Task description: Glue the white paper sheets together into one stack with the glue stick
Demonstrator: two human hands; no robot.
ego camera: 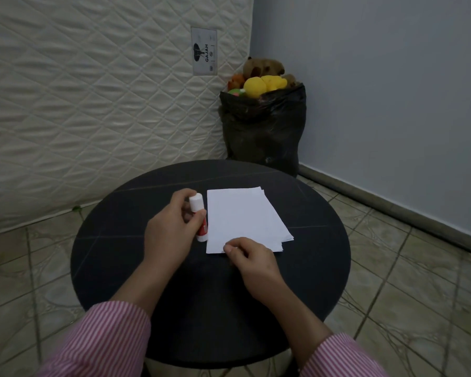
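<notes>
A small pile of white paper sheets lies on the round black table, the lower sheets fanned out a little at the right edge. Just left of the pile stands a glue stick with a white cap and a red and white body, tilted, its base on the table. My left hand is wrapped around it, fingers near the cap. My right hand rests on the near edge of the pile, its fingertips pinching the top sheet's edge.
A quilted mattress leans against the wall behind the table. A black bag full of plush toys stands in the corner by the grey wall. Tiled floor surrounds the table.
</notes>
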